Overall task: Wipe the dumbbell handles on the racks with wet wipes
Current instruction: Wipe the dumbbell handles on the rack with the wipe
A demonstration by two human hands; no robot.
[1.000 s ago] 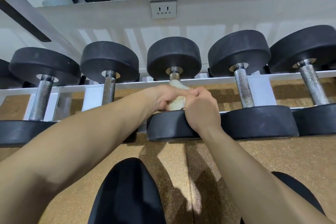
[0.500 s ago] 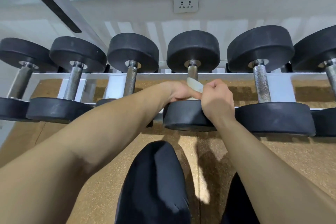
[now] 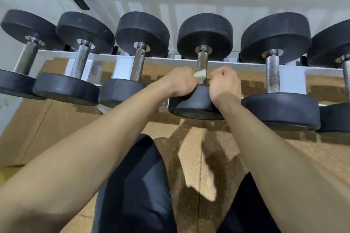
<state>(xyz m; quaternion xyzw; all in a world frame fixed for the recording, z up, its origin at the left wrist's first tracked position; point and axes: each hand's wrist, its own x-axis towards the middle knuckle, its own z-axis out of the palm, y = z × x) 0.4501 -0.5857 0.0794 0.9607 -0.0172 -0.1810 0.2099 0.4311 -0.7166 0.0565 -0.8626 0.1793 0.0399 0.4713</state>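
Head view, rack (image 3: 174, 60) holding dumbbells (image 3: 205, 34), wipe (image 3: 200, 76) gripped

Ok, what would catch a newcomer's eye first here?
Both hands meet at the handle of the fourth dumbbell from the left: the left hand grips a pale wipe against it, the right hand curls beside it. More black dumbbells line the white rack on both sides.

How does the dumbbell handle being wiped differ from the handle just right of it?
The wiped handle has a wipe held against it by the left hand, the right hand close beside; the neighbouring handle is bare and untouched. The wiped handle looks thinner than the neighbouring handle. Both are knurled metal.
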